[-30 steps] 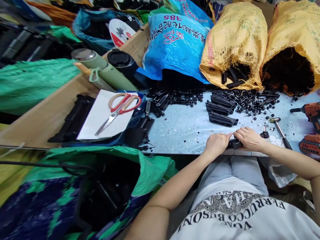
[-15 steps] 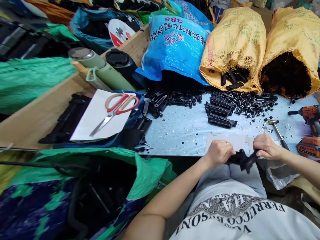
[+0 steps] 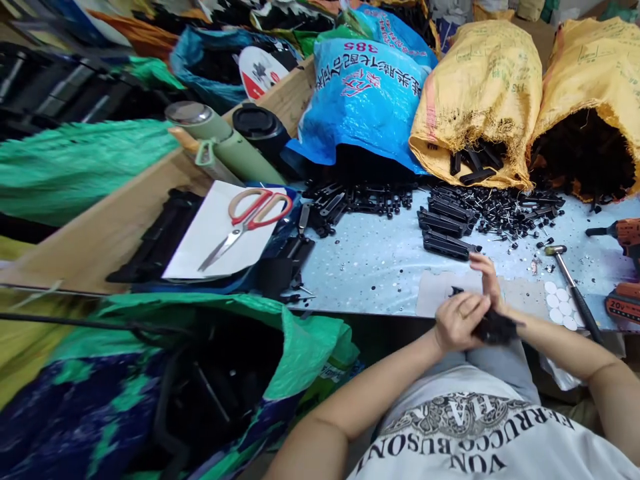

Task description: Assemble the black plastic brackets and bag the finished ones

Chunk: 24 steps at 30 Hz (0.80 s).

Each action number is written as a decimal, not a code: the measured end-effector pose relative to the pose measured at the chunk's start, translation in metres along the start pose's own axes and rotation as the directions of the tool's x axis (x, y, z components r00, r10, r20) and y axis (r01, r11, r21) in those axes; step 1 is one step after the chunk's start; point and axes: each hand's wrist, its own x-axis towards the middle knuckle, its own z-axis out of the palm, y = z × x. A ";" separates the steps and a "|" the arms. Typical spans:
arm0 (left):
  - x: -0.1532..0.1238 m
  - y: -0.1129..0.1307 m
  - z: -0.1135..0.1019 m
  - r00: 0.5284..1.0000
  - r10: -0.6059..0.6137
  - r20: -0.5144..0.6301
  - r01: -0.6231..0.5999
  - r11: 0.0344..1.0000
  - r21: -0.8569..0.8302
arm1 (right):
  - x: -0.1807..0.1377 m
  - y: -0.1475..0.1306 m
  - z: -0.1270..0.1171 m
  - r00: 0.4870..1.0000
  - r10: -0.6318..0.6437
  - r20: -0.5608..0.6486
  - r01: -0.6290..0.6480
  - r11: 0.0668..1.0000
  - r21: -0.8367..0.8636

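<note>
My left hand (image 3: 461,320) is closed around a black plastic part (image 3: 496,328) above my lap, close to the table's front edge. The part is blurred and partly covered by my fingers. Just beyond it my right hand (image 3: 490,283) has its fingers stretched out, with the palm side near the part. Whether that palm touches the part I cannot tell. Several long black plastic pieces (image 3: 447,245) lie in a row on the table a little past my right fingertips.
A hammer (image 3: 575,293) lies right of my hands, beside white round stickers (image 3: 560,303). An orange drill (image 3: 627,233) is at the right edge. Small black pins (image 3: 505,213) are heaped behind. Red-handled scissors (image 3: 245,223) rest on white paper at left. Yellow sacks (image 3: 480,87) stand at the back.
My right hand has let go of the black part's end, moved left beside my left hand and opened its fingers. The part has turned in my left hand. White stickers have come into view.
</note>
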 end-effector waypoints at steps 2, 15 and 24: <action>0.005 -0.025 0.000 0.993 -0.067 0.096 0.049 0.982 0.184 | 0.035 0.036 -0.018 0.989 0.010 -0.151 -0.018 0.998 -0.054; 0.094 -0.146 -0.033 0.824 -0.558 -0.100 0.545 0.732 0.408 | 0.235 0.163 -0.059 0.955 0.212 0.206 -0.031 0.765 -0.644; 0.093 -0.243 -0.099 0.513 -0.770 -0.379 0.813 0.294 0.503 | 0.202 0.109 -0.068 0.965 -0.090 0.247 0.223 0.777 -0.588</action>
